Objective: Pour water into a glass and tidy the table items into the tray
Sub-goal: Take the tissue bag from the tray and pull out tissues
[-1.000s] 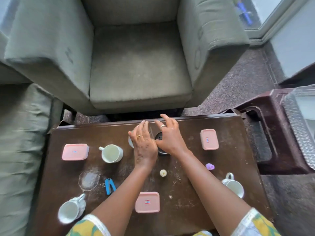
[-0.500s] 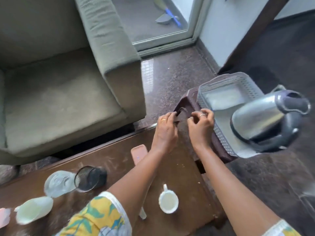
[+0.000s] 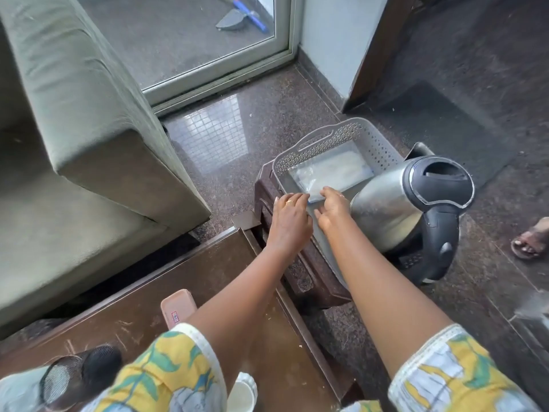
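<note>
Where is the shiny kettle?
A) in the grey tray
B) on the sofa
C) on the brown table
A: the kettle stands at the near end of the tray, whose holed wall shows under the kettle's handle.

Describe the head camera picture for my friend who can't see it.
A person's left hand and right hand reach the near edge of a grey tray on a brown stool. A clear bag lies inside, a steel kettle beside the hands.
</note>
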`<action>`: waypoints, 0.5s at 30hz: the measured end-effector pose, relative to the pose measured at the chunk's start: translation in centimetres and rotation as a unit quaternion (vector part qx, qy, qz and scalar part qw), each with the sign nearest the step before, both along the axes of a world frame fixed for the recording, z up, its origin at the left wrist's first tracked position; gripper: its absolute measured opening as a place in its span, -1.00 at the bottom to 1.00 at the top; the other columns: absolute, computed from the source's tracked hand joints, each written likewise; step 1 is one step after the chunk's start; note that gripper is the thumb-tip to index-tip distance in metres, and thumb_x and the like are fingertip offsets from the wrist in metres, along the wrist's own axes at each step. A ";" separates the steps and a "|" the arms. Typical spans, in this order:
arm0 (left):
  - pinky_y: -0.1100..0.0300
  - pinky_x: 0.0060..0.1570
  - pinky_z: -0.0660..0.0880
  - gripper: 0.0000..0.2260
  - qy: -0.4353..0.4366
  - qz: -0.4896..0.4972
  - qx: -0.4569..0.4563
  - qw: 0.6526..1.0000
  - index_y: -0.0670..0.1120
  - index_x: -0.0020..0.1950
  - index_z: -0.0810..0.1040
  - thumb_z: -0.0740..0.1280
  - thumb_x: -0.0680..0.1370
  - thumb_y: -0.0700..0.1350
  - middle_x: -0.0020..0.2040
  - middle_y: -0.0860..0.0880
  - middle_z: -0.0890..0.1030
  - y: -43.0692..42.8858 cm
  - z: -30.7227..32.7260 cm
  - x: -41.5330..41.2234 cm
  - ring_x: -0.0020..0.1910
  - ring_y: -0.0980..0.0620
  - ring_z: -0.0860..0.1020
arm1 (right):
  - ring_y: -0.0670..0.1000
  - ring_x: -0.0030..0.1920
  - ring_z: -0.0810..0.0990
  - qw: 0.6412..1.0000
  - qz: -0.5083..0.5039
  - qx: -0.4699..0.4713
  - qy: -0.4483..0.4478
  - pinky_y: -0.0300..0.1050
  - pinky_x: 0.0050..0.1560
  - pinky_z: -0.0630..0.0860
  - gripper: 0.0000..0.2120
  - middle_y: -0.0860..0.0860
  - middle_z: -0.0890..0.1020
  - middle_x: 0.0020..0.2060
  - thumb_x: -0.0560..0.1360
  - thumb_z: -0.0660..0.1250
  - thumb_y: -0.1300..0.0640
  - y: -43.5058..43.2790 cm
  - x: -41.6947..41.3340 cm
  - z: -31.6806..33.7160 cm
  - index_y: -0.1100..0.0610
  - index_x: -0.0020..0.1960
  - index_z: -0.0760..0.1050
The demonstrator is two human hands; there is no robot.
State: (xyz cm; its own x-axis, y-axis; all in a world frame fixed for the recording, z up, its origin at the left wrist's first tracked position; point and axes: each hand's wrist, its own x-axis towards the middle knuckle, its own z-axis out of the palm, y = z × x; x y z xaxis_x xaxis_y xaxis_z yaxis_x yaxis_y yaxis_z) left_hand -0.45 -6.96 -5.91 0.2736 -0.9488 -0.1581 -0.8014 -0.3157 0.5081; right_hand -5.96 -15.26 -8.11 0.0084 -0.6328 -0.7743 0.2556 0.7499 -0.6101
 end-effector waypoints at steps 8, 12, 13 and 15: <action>0.14 0.47 0.04 -0.56 0.076 0.040 -0.063 0.994 -0.21 0.41 0.28 0.12 0.51 -0.32 0.40 -0.13 0.36 1.7 -0.2 0.1 0.43 -0.04 0.21 | 0.04 -0.29 0.48 0.997 -0.069 0.004 -0.044 -0.10 -0.23 0.44 -0.75 0.04 0.47 -0.33 0.49 0.29 0.35 -1.8 0.7 -0.3 0.11 -0.30 0.38; 0.17 0.45 0.07 -0.59 0.119 0.095 -0.075 0.986 -0.19 0.41 0.29 0.14 0.54 -0.29 0.40 -0.12 0.37 3.2 0.1 0.8 0.42 -0.02 0.23 | -0.01 -0.36 0.44 0.992 -0.096 -0.062 -0.049 -0.14 -0.33 0.38 -0.71 0.02 0.46 -0.36 0.47 0.24 0.42 -1.4 0.8 1.0 0.11 -0.31 0.36; 0.16 0.45 0.08 -0.59 0.133 0.110 -0.078 0.982 -0.18 0.41 0.29 0.14 0.55 -0.28 0.40 -0.11 0.37 3.7 0.2 1.0 0.41 -0.02 0.24 | -0.02 -0.37 0.45 0.989 -0.107 -0.079 -0.061 -0.12 -0.35 0.41 -0.71 0.03 0.47 -0.37 0.47 0.22 0.45 -1.2 1.0 1.7 0.12 -0.31 0.36; 0.14 0.43 0.14 -0.61 0.166 0.148 -0.088 0.971 -0.16 0.40 0.32 0.14 0.55 -0.27 0.38 -0.09 0.40 4.8 0.4 1.5 0.39 -0.01 0.28 | 0.00 -0.38 0.48 0.981 -0.133 -0.112 -0.089 -0.07 -0.35 0.45 -0.70 0.01 0.53 -0.47 0.44 0.19 0.51 -0.6 1.5 3.6 0.16 -0.32 0.37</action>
State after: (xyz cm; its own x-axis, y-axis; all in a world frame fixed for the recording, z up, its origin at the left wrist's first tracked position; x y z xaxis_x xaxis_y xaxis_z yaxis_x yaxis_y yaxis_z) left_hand 1.06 -2.12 -5.48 0.4996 -0.8570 -0.1266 -0.4719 -0.3918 0.7898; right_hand -4.49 -15.84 -4.49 -0.0574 -0.7850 -0.6169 0.5420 0.4944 -0.6796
